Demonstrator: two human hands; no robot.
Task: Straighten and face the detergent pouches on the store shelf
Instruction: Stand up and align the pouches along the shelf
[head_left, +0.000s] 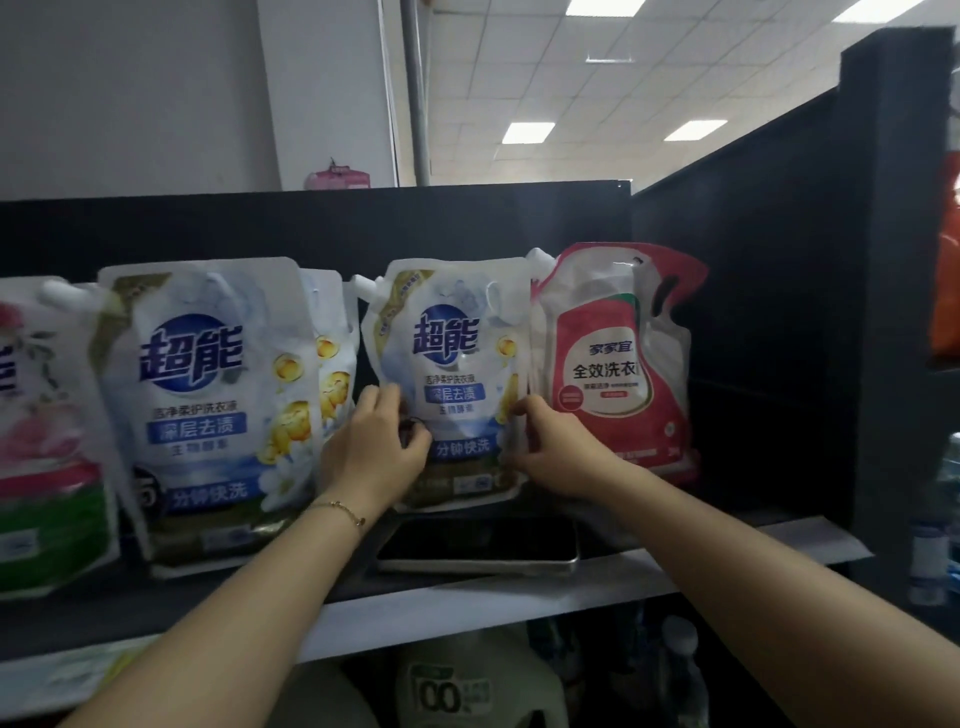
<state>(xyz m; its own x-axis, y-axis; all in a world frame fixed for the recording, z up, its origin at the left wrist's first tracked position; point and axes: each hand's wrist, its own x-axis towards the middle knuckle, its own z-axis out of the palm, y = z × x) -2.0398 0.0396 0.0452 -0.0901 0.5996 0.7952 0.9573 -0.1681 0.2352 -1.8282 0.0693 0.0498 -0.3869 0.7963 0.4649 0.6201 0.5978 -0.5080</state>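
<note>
Left hand (374, 447): gripping the lower left edge of the middle white-and-blue detergent pouch (452, 364), with the fingers curling round the side and the thumb lying on the printed front. A thin bracelet (343, 512) is sitting on that wrist.

Right hand (556, 452): gripping the lower right edge of the same pouch. Its fingers are curling in at the seam, wedged between this pouch and the red pouch (618, 364) just beside it.

The held pouch is standing upright with its label facing forward and its spout at the upper left. It is sitting toward the right end of the shelf (467, 603), set back from the front edge and close to the black back panel (363, 228). Whether its base is resting fully on the shelf cannot be told, as the hands are covering the lower corners.

The red pouch is standing at the right end of the row, leaning slightly, label forward. To the left, a larger white-and-blue pouch (208, 395) is standing nearer the front edge, with another of the same print (335, 364) showing behind its right side. A pink-and-green pouch (41, 441) is standing at the left end, partly cut off.

A dark flat device (478, 545) is lying on the shelf just in front of the held pouch, near the front edge. Pale jugs (467, 686) are standing on the level below.
</note>
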